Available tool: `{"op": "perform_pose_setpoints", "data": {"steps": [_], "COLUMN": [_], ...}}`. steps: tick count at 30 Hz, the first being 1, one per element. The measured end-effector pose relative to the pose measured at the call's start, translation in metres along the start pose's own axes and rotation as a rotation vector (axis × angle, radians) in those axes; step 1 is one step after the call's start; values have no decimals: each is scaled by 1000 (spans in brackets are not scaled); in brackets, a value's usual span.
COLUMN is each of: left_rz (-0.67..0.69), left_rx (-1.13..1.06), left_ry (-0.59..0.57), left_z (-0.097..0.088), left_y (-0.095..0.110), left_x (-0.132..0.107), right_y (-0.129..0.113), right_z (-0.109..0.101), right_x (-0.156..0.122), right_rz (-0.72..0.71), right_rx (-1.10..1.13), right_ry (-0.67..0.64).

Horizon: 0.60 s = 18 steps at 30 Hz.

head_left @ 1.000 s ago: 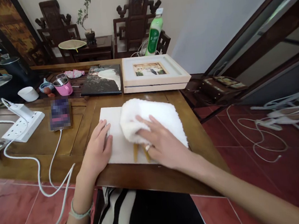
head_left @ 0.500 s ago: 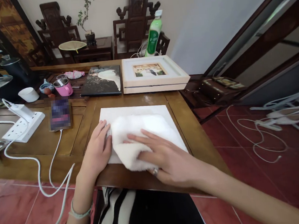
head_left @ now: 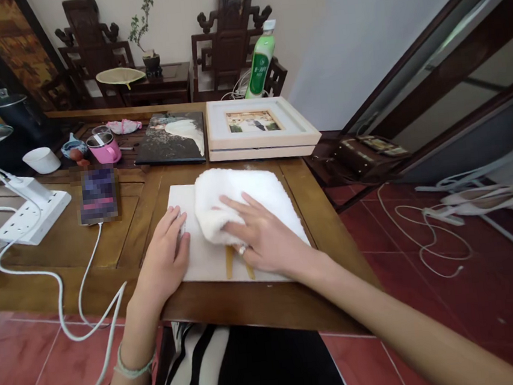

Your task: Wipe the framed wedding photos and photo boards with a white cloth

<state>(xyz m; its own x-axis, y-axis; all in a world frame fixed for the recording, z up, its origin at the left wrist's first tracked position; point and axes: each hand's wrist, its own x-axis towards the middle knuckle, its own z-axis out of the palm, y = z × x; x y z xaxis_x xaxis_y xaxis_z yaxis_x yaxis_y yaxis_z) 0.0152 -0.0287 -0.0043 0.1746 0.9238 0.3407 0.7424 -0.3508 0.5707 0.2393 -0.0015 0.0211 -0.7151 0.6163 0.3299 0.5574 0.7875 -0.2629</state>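
A flat white board (head_left: 194, 260) lies on the wooden table near its front edge. My left hand (head_left: 164, 250) rests along the board's left edge, fingers stretched out. My right hand (head_left: 262, 228) presses a fluffy white cloth (head_left: 267, 186) onto the board, its fingers spread and partly tucked into a fold. The cloth hides most of the board's far and right parts. Below the cloth, two narrow mustard-yellow strips (head_left: 230, 263) show on the board. I cannot tell whether they are printed or separate pieces.
Behind the board are a framed picture (head_left: 261, 146) and a dark picture panel (head_left: 170, 146). To the left are a phone (head_left: 98, 195) on a cable, a power strip (head_left: 36, 217) and a pink mug (head_left: 105, 152). A green bottle (head_left: 262, 65) stands behind the frame.
My right hand has pushed the cloth away from me, toward the board's far edge. The yellow strips and the board's near part now show. My left hand has stayed at the left edge.
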Motion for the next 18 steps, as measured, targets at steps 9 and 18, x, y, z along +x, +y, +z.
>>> {"op": "perform_pose_setpoints", "data": {"steps": [9,18], "left_rz": [0,-14], "left_rx": [-8,6], "left_ry": [-45,-9], "left_z": [-1,0], "left_y": [-3,2], "left_x": [-1,0], "right_y": [-59,20], "right_z": [-26,-11], "right_x": [-52,-7], "right_rz": [-166,-44], "right_rx": [199,-4], "right_ry": [-163,-40]}}
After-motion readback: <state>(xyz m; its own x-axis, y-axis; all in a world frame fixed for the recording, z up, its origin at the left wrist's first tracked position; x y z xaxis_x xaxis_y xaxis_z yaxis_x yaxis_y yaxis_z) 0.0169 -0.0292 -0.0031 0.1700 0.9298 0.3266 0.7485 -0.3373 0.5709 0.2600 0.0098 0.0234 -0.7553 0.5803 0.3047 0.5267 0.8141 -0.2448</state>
